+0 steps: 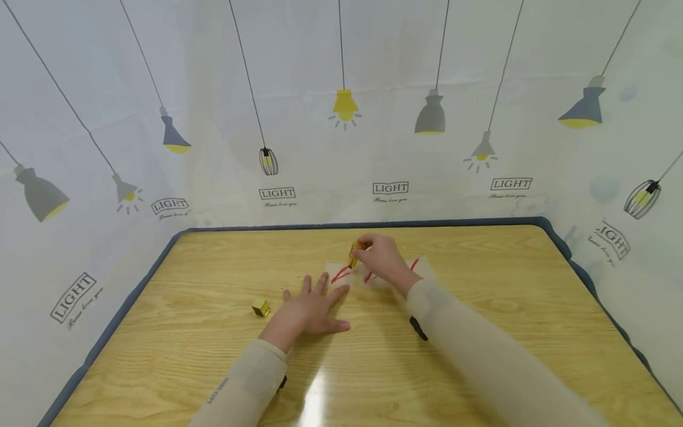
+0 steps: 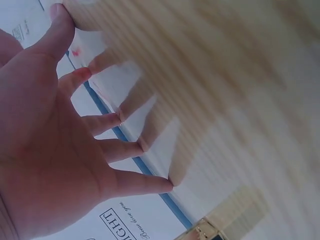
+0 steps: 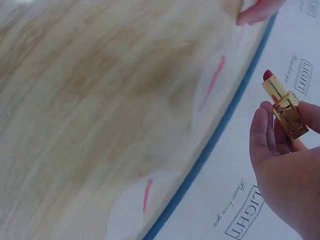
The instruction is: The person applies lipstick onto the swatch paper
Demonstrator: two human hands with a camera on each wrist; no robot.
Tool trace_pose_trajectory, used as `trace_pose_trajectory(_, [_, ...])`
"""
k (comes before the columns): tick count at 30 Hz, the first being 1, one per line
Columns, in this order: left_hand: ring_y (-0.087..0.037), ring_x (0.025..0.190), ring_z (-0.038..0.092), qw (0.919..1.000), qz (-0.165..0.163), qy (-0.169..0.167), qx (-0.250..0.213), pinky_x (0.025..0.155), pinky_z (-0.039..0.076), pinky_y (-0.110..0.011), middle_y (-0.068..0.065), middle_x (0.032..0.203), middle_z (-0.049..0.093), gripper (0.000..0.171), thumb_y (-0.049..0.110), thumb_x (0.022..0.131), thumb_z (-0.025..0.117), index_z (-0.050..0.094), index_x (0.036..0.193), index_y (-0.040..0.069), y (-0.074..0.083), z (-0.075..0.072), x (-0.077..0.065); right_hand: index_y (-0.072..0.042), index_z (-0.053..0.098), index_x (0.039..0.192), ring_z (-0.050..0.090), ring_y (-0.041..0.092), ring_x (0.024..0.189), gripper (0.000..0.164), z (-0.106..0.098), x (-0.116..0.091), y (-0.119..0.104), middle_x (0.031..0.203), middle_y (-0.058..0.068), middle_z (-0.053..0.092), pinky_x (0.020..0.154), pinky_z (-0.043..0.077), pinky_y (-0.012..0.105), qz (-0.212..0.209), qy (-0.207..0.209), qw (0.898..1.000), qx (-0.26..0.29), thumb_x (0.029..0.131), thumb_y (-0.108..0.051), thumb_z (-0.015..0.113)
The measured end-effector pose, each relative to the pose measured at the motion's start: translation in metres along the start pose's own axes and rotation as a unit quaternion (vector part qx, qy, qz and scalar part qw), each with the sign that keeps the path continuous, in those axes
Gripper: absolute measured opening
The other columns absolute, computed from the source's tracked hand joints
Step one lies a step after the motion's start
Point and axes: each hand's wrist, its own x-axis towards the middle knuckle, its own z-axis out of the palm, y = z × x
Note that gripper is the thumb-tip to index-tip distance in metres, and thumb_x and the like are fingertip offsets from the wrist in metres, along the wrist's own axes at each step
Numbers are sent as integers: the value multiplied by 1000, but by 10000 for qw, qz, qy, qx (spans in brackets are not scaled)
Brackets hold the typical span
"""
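Note:
A gold lipstick [image 3: 289,116] with a red tip is pinched between the thumb and fingers of my right hand [image 1: 383,260]. In the head view its tip points down, right over a thin white sheet [image 1: 344,283] that carries red strokes. My left hand [image 1: 310,311] is spread wide with its fingertips on the table, the fingers reaching to that sheet's near left edge. Left of this hand stands a small gold lipstick cap [image 1: 261,307]. Partly behind my right hand lies a second white sheet [image 1: 425,270], also marked with red lines.
The wood-grain table [image 1: 480,261] has a dark blue edge [image 1: 341,225]. Behind it hangs a white backdrop [image 1: 309,71] printed with lamps. Tiny red specks lie on the table just beyond my left fingers.

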Motion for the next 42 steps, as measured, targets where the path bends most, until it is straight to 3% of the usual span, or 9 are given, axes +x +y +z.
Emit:
trace_pose_trajectory(7, [-54,163,14,9998,13,165,-55,114,22,-89,-11,181,11,93,75,91,67,27,168,42,8,-7,-6,-4,67,140,75,28,109,45,-22,-17,-6,131,16,72,87,63,38,196,322,9957,848,102,-27,73])
trace_pose_trajectory(12, [-55,162,16,9997,25,250,-83,112,24,-90,-10,181,10,94,76,88,69,32,167,40,7,-7,-5,-4,64,145,78,25,107,46,-29,-36,-16,133,18,69,98,63,43,391,421,9783,1990,103,-24,72])
trace_pose_trajectory(17, [-56,161,17,9995,45,267,-171,111,24,-91,-9,182,2,94,76,87,71,36,166,37,5,-7,-4,0,65,142,78,14,94,43,-33,-56,-24,126,18,71,92,65,31,497,686,9412,3271,103,-16,73])
trace_pose_trajectory(25, [-56,161,20,9987,112,337,-374,113,29,-86,-9,182,-5,95,69,92,70,28,170,33,5,-13,-6,1,66,134,78,10,89,33,-55,-85,-19,105,-3,72,91,64,28,668,1282,8702,4710,103,-10,71])
trace_pose_trajectory(29, [-52,161,24,9960,159,613,-631,117,36,-78,-16,180,15,89,63,98,67,28,170,27,4,-34,-16,-2,65,131,78,10,93,29,-71,-96,-3,108,-2,69,94,63,27,749,1699,8423,5061,104,-10,69])
trace_pose_trajectory(32, [-47,159,32,9918,77,911,-897,120,38,-71,-20,173,34,84,57,101,68,35,168,18,-3,-56,-28,-4,64,131,78,11,97,28,-79,-103,7,112,0,68,97,62,27,751,1937,8257,5245,105,-10,68])
trace_pose_trajectory(35, [-44,155,41,9868,-64,1165,-1122,122,40,-64,-20,168,42,77,48,103,68,39,165,11,-14,-73,-45,-4,64,129,77,13,98,27,-84,-109,13,112,1,68,99,62,29,768,2046,8085,5465,104,-11,68])
trace_pose_trajectory(38, [-44,145,54,9829,-219,1330,-1258,116,47,-62,-22,162,51,68,38,106,67,43,162,7,-28,-81,-59,-3,61,130,77,14,98,30,-88,-114,17,109,0,70,100,62,30,791,2072,7941,5659,103,-12,70])
trace_pose_trajectory(42, [-44,131,64,9808,-570,1228,-1406,104,55,-59,-28,152,58,56,24,105,66,52,154,2,-52,-74,-72,-1,63,127,79,17,97,31,-95,-120,21,105,1,76,98,63,32,844,2050,7708,5972,100,-12,74])
